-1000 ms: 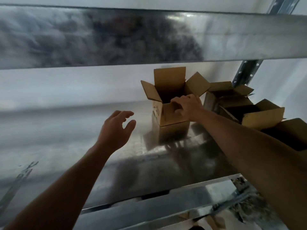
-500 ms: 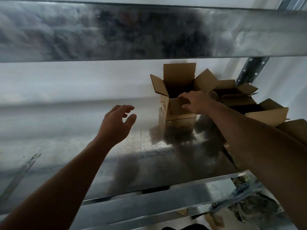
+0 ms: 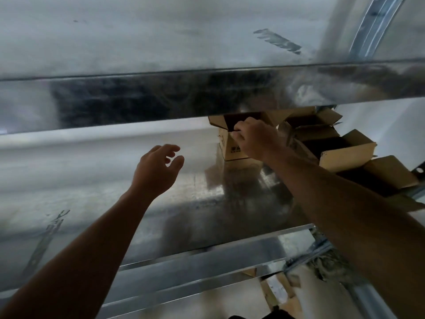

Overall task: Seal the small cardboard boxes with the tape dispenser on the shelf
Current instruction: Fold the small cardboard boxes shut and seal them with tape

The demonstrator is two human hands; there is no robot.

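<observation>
A: Shelf (image 3: 92, 180) of grey metal spans the frame. What's on it?
B: Small cardboard box (image 3: 232, 149) right of centre; other open boxes (image 3: 345, 155) at right.
A: Hands?
B: Right hand (image 3: 257, 139) grips its front rim; left hand (image 3: 158, 169) hovers mid-frame, fingers relaxed, empty.

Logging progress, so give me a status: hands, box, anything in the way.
Right hand grips front edge of leftmost open box. Left hand open, holding nothing. Upper shelf beam hides the box top; no tape dispenser in view.
</observation>
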